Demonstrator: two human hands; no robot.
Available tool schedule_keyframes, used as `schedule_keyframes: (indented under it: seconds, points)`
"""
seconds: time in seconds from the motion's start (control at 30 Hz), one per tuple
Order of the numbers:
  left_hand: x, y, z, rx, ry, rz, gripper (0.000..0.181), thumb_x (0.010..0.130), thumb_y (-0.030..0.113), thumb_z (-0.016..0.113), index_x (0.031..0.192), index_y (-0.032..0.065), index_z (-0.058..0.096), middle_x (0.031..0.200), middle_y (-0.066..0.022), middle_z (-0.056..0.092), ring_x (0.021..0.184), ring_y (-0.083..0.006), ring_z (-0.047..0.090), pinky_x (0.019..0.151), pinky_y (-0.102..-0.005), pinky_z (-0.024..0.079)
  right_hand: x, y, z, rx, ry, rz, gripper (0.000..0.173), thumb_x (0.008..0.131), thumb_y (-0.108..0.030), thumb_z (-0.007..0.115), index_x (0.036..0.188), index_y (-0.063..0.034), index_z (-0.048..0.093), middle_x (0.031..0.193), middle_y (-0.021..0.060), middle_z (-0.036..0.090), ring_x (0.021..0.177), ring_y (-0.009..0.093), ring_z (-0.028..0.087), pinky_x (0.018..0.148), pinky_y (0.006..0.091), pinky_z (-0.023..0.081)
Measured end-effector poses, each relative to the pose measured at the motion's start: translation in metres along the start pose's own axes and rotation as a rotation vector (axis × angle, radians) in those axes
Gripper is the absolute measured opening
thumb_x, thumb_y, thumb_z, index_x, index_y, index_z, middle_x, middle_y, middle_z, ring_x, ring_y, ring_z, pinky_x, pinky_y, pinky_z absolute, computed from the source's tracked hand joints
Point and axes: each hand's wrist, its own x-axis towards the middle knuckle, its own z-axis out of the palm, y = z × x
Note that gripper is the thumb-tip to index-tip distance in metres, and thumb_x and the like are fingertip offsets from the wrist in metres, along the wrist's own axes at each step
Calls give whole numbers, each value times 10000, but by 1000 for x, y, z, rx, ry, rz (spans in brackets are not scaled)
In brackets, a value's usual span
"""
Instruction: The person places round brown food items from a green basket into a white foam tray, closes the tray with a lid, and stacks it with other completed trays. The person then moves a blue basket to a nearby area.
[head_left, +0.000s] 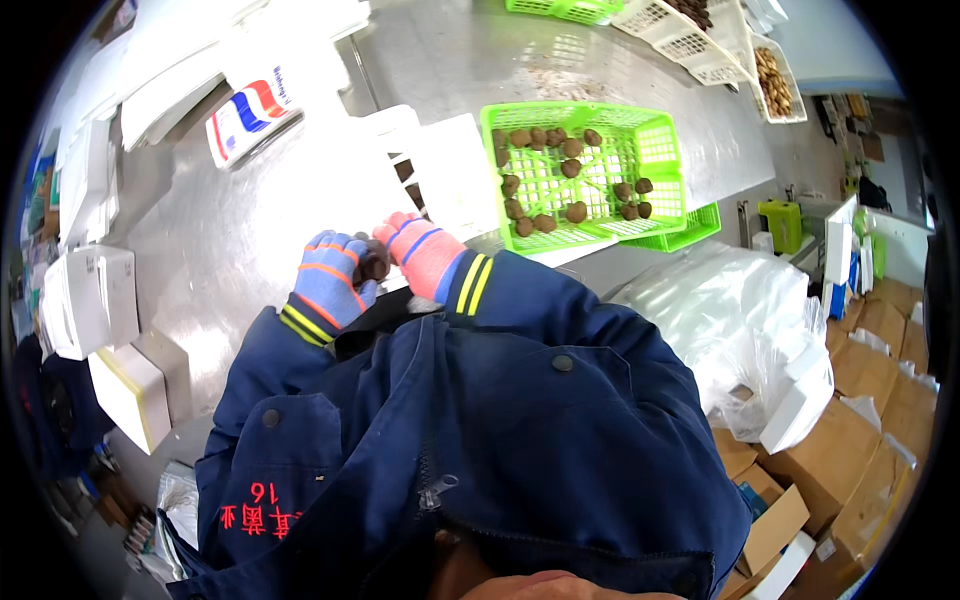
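Note:
My left hand (332, 274), in a blue knit glove with orange stripes, is closed around a dark brown lump (373, 261), perhaps a truffle or mushroom. Against its right side is my right hand (421, 251), in a pink glove with blue stripes; its fingertips are curled and what they hold is hidden. Beyond the hands, white trays (457, 165) lie in glare, with dark pieces showing in gaps. A green plastic basket (675, 157) to the right holds several round brown lumps (576, 212).
A steel table (435, 52) carries white crates (720, 52) at the back right and a package with red and blue print (255, 116). White foam boxes (90, 300) stand left. Clear plastic bags (720, 322) and cardboard boxes (825, 457) are at right.

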Motion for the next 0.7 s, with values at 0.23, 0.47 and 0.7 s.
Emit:
schedule_keyframes:
  seconds: [0.23, 0.47, 0.7]
  points:
    - [22, 8, 31, 61, -190, -58, 319, 719, 226, 677, 1015, 117, 632, 940, -103, 612, 872, -291, 563, 787, -406, 424, -41, 12, -102, 15, 332, 35, 367, 720, 36, 541, 1071, -62, 580, 1035, 151, 583, 999, 336, 546, 861, 396, 453]
    - [16, 0, 32, -76, -90, 14, 315, 697, 168, 677, 995, 91, 610, 976, -108, 605, 900, -305, 559, 825, -410, 417, -187, 198, -195, -681, -337, 1031, 314, 789, -133, 502, 1069, -175, 637, 1039, 138, 631, 969, 330, 607, 850, 418, 481]
    - [23, 7, 32, -72, -99, -9, 361, 717, 186, 673, 1054, 71, 610, 911, -118, 616, 861, -298, 565, 790, -402, 418, -177, 218, -185, -700, -466, 1200, 348, 783, -144, 522, 1124, -127, 591, 1274, 138, 503, 1109, 306, 548, 913, 412, 456]
